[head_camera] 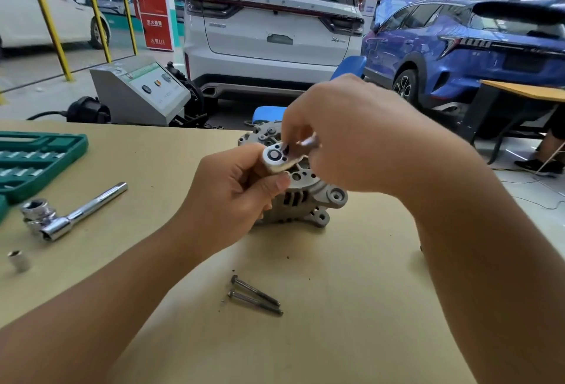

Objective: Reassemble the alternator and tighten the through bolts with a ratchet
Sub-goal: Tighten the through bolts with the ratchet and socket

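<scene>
Both hands grip the ratchet (282,157) above the alternator (305,197): left hand (235,194) at its head, right hand (345,136) on the handle. Two through bolts (255,296) lie nearer on the table (336,307).

At the left edge lies a green socket case (46,151); below it a chrome bar (91,209) with sockets at its end, and lower still a lone socket (19,260). Top centre stands a white car (272,26), a blue car (458,47) to its right, a grey machine (137,93) left of centre.
</scene>
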{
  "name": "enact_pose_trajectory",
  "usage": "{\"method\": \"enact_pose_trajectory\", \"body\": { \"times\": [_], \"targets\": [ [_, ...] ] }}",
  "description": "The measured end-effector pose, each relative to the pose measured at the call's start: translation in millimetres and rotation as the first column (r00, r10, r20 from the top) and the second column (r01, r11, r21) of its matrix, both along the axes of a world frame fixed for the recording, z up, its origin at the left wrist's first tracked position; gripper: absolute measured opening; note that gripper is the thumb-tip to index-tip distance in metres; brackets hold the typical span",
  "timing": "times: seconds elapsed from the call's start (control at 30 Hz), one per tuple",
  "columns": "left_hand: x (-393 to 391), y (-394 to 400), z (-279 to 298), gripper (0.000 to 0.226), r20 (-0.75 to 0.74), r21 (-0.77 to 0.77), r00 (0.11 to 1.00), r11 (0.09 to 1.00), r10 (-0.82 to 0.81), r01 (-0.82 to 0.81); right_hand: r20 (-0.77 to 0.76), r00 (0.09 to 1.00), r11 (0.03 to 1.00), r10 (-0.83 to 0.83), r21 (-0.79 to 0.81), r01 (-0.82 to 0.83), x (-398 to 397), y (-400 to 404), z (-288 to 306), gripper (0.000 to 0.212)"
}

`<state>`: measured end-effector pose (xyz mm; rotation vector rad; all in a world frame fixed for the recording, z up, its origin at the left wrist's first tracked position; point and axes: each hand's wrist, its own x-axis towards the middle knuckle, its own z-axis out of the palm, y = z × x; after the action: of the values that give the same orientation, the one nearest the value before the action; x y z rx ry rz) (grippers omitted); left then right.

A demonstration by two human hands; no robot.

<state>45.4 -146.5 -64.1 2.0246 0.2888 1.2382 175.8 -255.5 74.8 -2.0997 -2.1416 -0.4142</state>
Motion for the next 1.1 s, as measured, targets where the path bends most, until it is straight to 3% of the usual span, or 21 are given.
{"method": "enact_pose_trajectory", "body": {
  "times": [0.03, 0.1, 0.3, 0.43, 0.5, 0.57, 0.63, 0.7, 0.77, 0.83, 0.87, 0.93, 1.0, 1.1],
  "targets": [
    [-0.7, 1.7, 0.6, 0.021, 0.000, -0.011, 1.000, 1.000, -0.001, 0.001, 0.014, 1.000, 0.999, -0.005, 0.039, 0.004, 0.5, -0.9, -0.1, 0.023],
    [-1.7, 3.3, 2.0, 0.020, 0.029, -0.063, 0.999, 0.998, -0.013, 0.015, 0.050, 0.999, 0.998, 0.016, 0.062, -0.019, -2.6, -2.8, -0.2, 0.012],
    [0.4, 2.8, 2.6, 0.017, 0.065, -0.097, 0.998, 0.995, 0.009, -0.002, -0.063, 0.997, 0.995, 0.051, -0.086, -0.056, -1.4, -6.0, 6.5, 0.009],
    [-2.0, 4.5, 3.5, 0.020, -0.020, -0.026, 1.000, 1.000, 0.006, -0.007, -0.059, 0.998, 0.999, 0.007, 0.045, -0.004, 6.8, -2.4, 4.0, 0.022],
    [-0.9, 3.0, 3.0, 0.025, -0.006, -0.022, 1.000, 1.000, 0.012, -0.012, -0.030, 0.999, 0.999, 0.041, -0.003, -0.041, 5.4, -2.0, 3.2, 0.002],
    [1.0, -0.1, 2.6, 0.030, 0.021, -0.021, 0.999, 1.000, 0.024, -0.024, -0.024, 0.998, 0.991, 0.052, -0.125, -0.055, 3.6, -2.5, 3.2, 0.018],
    [1.6, -1.4, 2.3, 0.030, 0.029, -0.016, 0.999, 0.999, 0.038, -0.038, -0.047, 0.998, 0.984, 0.050, -0.169, -0.057, -1.0, -4.2, 4.0, 0.021],
    [0.9, 0.3, 2.1, 0.026, 0.002, -0.023, 0.999, 0.999, 0.043, -0.043, -0.079, 0.996, 0.992, 0.041, -0.117, -0.050, 0.9, -3.0, 3.8, 0.005],
    [-0.9, 1.5, 2.4, 0.021, -0.035, 0.006, 0.999, 0.999, 0.035, -0.035, -0.038, 0.999, 1.000, 0.024, -0.012, -0.024, 5.2, -1.1, 2.1, 0.017],
    [-1.7, 0.8, 2.5, 0.018, -0.026, 0.002, 0.999, 1.000, 0.027, -0.027, -0.034, 0.999, 0.999, 0.016, 0.048, -0.014, 4.9, -0.8, 1.8, 0.011],
    [-1.5, -0.1, 2.6, 0.017, -0.003, -0.017, 1.000, 0.999, 0.031, -0.031, -0.022, 1.000, 0.999, 0.020, 0.040, -0.019, 2.7, -1.9, 1.8, 0.002],
    [-0.7, -1.5, 2.4, 0.021, 0.038, -0.025, 0.997, 0.998, 0.063, -0.062, 0.015, 1.000, 1.000, 0.027, 0.001, -0.027, -1.0, -2.4, -1.0, 0.019],
    [-0.6, -1.6, 2.1, 0.025, 0.045, -0.011, 0.995, 0.996, 0.085, -0.084, 0.022, 0.999, 0.999, 0.032, -0.020, -0.032, -5.8, -3.5, -2.2, 0.022],
    [-3.6, -0.1, 3.1, 0.024, 0.016, -0.029, 0.998, 0.998, 0.064, -0.063, -0.025, 0.999, 1.000, 0.023, 0.004, -0.023, -3.1, -2.4, 0.2, 0.004]
  ]
}}
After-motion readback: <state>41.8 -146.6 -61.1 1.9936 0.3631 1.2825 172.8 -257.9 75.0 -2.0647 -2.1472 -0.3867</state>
